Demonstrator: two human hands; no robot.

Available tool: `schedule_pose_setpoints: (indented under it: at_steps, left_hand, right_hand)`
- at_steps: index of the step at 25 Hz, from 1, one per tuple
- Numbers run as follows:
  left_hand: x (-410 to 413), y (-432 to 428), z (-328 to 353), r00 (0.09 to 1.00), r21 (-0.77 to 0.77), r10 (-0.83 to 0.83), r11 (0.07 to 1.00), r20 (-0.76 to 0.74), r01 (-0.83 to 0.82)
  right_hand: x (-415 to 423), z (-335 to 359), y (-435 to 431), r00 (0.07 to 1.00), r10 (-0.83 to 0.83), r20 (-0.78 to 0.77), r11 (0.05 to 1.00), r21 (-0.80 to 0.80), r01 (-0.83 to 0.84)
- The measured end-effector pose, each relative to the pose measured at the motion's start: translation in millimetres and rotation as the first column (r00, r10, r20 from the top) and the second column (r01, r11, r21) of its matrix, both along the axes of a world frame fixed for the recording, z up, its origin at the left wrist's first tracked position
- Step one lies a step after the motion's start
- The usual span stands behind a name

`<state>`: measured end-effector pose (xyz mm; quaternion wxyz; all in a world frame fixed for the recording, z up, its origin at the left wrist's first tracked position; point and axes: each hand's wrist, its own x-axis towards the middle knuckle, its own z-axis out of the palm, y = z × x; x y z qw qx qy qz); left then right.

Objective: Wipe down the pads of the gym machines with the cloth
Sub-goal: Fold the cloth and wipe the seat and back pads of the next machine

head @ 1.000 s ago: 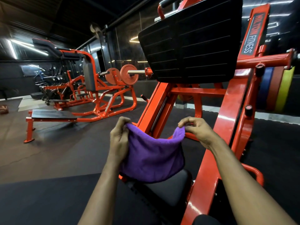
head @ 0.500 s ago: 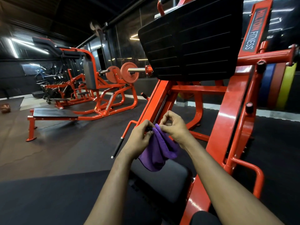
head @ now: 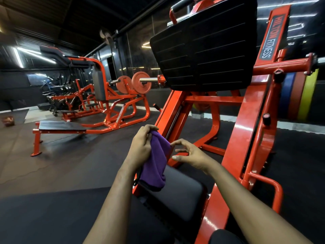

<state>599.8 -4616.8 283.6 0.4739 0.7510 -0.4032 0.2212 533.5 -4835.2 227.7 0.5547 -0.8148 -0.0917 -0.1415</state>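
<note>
Over the seat pad's [head: 177, 198] far edge, purple cloth [head: 155, 166] gripped by left hand [head: 141, 148], right hand [head: 190, 154] loosely curled, released, just beside, bare floor [head: 73, 161] leftward.

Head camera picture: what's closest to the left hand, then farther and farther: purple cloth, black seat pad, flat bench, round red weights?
1. purple cloth: gripped by the left hand itself.
2. black seat pad: just below the hand.
3. flat bench: to the left, across the floor.
4. round red weights: far back, on the machine behind the bench.
</note>
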Motion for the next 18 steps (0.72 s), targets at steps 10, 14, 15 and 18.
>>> schedule_pose_setpoints:
  at_steps: [10, 14, 15, 18]
  left_hand:
    - [-12, 42, 21, 0.983, 0.062, 0.177, 0.982, 0.058, -0.18]
    - [-2, 41, 0, 0.959, 0.032, 0.279, 0.959, 0.051, -0.281]
    - [-1, 38, -8, 0.962, 0.015, 0.272, 0.962, 0.014, -0.273]
    - [12, 28, -33, 0.963, 0.056, 0.26, 0.965, -0.076, -0.256]
  right_hand:
    - [-24, 59, 13, 0.97, -0.187, 0.153, 0.933, -0.283, 0.224]
    - [-25, 73, 24, 0.946, -0.24, 0.219, 0.847, -0.429, 0.314]
    - [-20, 71, 24, 0.934, -0.271, 0.235, 0.829, -0.437, 0.35]
    - [-2, 49, 18, 0.912, -0.346, 0.218, 0.794, -0.45, 0.409]
